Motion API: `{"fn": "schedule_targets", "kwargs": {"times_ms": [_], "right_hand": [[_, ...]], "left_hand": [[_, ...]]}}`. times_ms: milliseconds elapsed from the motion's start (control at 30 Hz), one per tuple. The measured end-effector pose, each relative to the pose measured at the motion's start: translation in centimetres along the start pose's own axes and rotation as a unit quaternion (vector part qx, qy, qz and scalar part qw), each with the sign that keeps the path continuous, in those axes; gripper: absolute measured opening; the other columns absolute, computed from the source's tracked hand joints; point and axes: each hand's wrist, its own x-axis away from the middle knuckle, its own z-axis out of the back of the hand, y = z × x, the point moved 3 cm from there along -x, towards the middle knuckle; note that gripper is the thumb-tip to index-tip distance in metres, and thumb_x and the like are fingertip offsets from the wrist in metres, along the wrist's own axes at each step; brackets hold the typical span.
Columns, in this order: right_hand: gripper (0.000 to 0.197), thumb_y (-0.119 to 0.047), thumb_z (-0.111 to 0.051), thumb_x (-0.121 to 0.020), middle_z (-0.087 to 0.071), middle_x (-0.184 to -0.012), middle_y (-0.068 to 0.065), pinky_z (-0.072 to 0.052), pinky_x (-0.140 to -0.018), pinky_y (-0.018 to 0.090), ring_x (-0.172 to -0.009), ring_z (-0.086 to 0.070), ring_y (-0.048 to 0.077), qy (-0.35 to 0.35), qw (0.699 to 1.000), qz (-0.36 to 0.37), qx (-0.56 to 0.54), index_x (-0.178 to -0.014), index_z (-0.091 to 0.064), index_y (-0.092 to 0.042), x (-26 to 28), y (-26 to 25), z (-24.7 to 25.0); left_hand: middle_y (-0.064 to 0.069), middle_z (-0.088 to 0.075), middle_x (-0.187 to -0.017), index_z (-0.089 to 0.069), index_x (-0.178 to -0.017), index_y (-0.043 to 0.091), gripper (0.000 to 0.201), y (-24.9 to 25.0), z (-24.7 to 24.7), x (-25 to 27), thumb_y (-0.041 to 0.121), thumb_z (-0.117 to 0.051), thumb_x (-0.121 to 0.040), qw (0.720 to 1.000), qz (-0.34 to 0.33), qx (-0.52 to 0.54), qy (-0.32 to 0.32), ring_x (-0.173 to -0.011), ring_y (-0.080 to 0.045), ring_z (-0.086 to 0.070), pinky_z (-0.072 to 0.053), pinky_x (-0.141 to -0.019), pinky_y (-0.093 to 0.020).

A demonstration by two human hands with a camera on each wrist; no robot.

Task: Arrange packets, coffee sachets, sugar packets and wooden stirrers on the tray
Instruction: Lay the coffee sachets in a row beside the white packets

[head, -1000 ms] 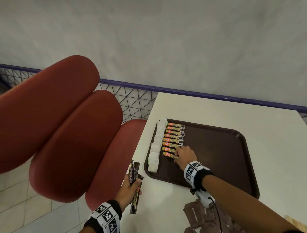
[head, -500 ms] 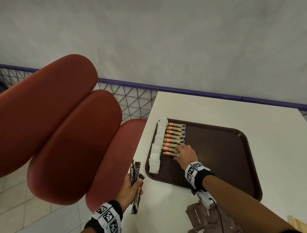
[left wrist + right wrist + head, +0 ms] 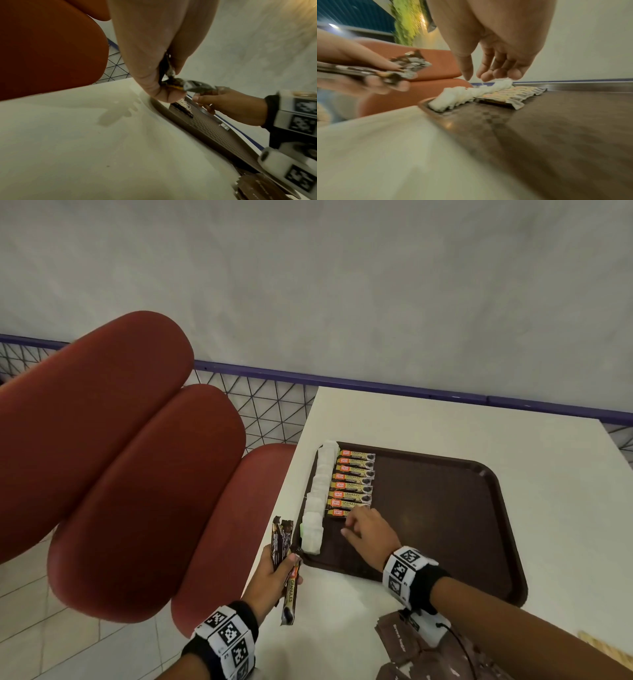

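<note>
A dark brown tray point(image 3: 445, 508) lies on the white table. Along its left edge runs a column of white sugar packets point(image 3: 318, 494), and beside it a neat row of orange-and-gold coffee sachets point(image 3: 352, 484). My right hand point(image 3: 359, 527) hovers just above the nearest sachet, fingers hanging relaxed and empty point(image 3: 488, 73). My left hand point(image 3: 281, 566) grips several more coffee sachets point(image 3: 286, 546) at the table's left edge, next to the tray's near-left corner. The wrist views show the same rows point(image 3: 513, 94) and the held bunch point(image 3: 195, 85).
Brown packets point(image 3: 411, 642) lie in a pile on the table under my right forearm. Pale wooden stirrers point(image 3: 603, 645) peek in at the bottom right. Red padded seats point(image 3: 137, 474) stand left of the table, with a mesh railing point(image 3: 267, 412) behind.
My right hand has lifted off the nearest coffee sachet and drawn back a little toward me. The left hand with its sachets has shifted slightly closer to the tray corner.
</note>
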Motion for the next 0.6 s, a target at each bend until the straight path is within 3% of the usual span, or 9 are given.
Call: {"fn": "schedule_targets", "kwargs": {"times_ms": [100, 267, 333, 400, 500, 600], "right_hand": [[0.02, -0.04, -0.048, -0.092, -0.048, -0.08, -0.009, -0.041, -0.076, 0.029, -0.082, -0.045, 0.012, -0.078, 0.996, 0.03, -0.042, -0.083, -0.048, -0.023, 2.1, -1.3, -0.7], [0.037, -0.061, -0.037, -0.089, -0.054, -0.081, -0.003, -0.034, -0.086, 0.033, -0.083, -0.044, 0.011, -0.174, 0.983, 0.06, -0.027, -0.079, -0.047, -0.027, 4.4, -2.9, -2.0], [0.033, -0.059, -0.045, -0.087, -0.053, -0.081, -0.008, -0.033, -0.089, 0.032, -0.082, -0.045, 0.009, -0.195, 0.978, 0.062, -0.041, -0.082, -0.049, -0.027, 4.9, -3.4, -2.3], [0.029, -0.054, -0.055, -0.084, -0.056, -0.082, -0.009, -0.036, -0.087, 0.031, -0.079, -0.048, 0.007, -0.206, 0.975, 0.056, -0.069, -0.084, -0.049, -0.026, 5.0, -3.6, -2.4], [0.019, -0.034, -0.066, -0.083, -0.061, -0.082, -0.003, -0.047, -0.081, 0.033, -0.07, -0.054, 0.007, -0.209, 0.964, 0.007, -0.164, -0.085, -0.051, -0.022, 5.0, -3.1, -2.4], [0.016, -0.018, -0.067, -0.083, -0.066, -0.086, 0.006, -0.052, -0.083, 0.036, -0.075, -0.062, 0.013, -0.185, 0.956, -0.043, -0.222, -0.091, -0.053, -0.019, 5.0, -2.2, -1.9]], "left_hand": [[-0.008, -0.062, -0.101, -0.045, -0.113, 0.016, 0.016, 0.3, -1.0, -0.2, 0.017, -0.048, -0.097, 1.0, -0.015, 0.002, 0.007, -0.076, -0.018, -0.063, -0.049, -0.061, -0.024], [-0.006, -0.061, -0.103, -0.046, -0.104, 0.021, 0.01, 1.0, -2.5, -0.3, 0.015, -0.049, -0.096, 0.999, -0.048, 0.006, 0.025, -0.092, -0.018, -0.06, -0.054, -0.077, -0.036], [-0.004, -0.061, -0.102, -0.046, -0.102, 0.023, 0.009, 1.1, -2.9, -0.4, 0.017, -0.05, -0.096, 0.998, -0.06, -0.006, 0.036, -0.096, -0.02, -0.06, -0.051, -0.09, -0.044], [-0.003, -0.061, -0.1, -0.046, -0.104, 0.022, 0.01, 1.2, -3.3, -0.5, 0.018, -0.05, -0.096, 0.997, -0.065, -0.006, 0.044, -0.095, -0.021, -0.06, -0.049, -0.093, -0.047], [-0.006, -0.06, -0.1, -0.045, -0.112, 0.015, 0.016, 1.6, -3.7, -0.3, 0.014, -0.048, -0.096, 0.996, -0.061, 0.036, 0.049, -0.087, -0.018, -0.06, -0.057, -0.08, -0.038], [-0.011, -0.06, -0.102, -0.044, -0.114, 0.011, 0.018, 1.6, -3.5, -0.2, 0.013, -0.047, -0.097, 0.995, -0.064, 0.061, 0.052, -0.085, -0.019, -0.063, -0.059, -0.074, -0.034]]}}
